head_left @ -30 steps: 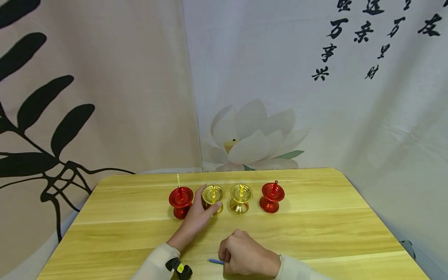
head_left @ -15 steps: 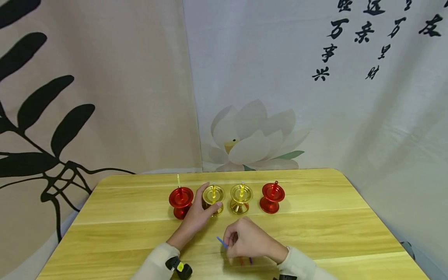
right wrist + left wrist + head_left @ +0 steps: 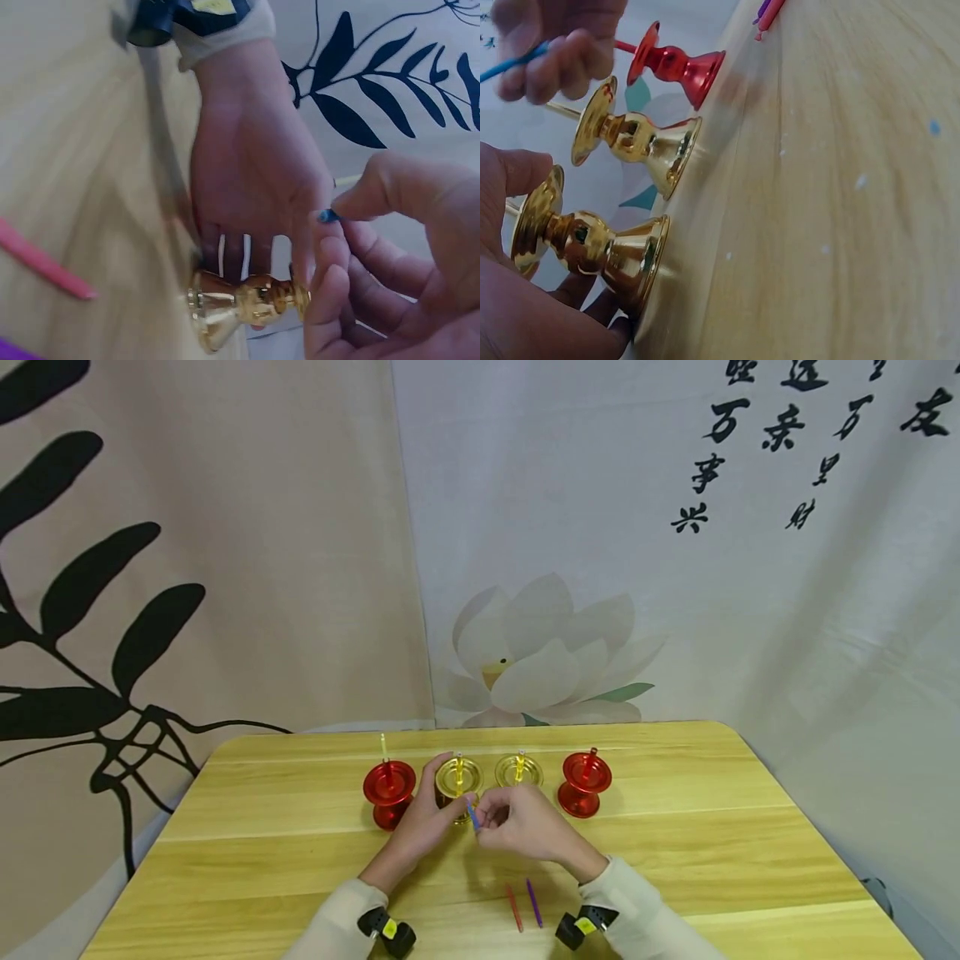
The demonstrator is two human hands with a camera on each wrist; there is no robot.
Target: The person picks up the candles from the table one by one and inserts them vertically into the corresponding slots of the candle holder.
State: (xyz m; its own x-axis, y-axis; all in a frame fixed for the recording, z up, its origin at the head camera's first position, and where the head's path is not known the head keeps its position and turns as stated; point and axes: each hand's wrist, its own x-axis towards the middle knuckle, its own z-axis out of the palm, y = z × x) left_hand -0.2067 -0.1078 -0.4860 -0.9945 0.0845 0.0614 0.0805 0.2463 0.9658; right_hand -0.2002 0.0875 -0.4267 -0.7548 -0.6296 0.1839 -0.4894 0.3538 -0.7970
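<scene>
My left hand (image 3: 422, 818) grips the left-hand gold candle holder (image 3: 589, 241), thumb at its dish and fingers round its stem and base. The holder stands upright on the table. Between thumb and fingertips my right hand (image 3: 521, 822) pinches a thin blue candle (image 3: 472, 816), held just in front of that holder and close to the left thumb. In the left wrist view the blue candle (image 3: 514, 61) is above the table, apart from the holders. A second gold candle holder (image 3: 634, 139) stands to the right, partly behind my right hand in the head view.
A red candle holder (image 3: 389, 783) with a pale yellow candle (image 3: 383, 748) stands at the left end of the row. Another red holder (image 3: 585, 777) ends it on the right. A pink-red candle (image 3: 514, 907) and a purple candle (image 3: 534, 903) lie on the wooden table (image 3: 712, 860).
My right hand has lifted the blue candle from the near part of the table and brought it forward to the left gold holder, uncovering two lying candles. My left hand has stayed put.
</scene>
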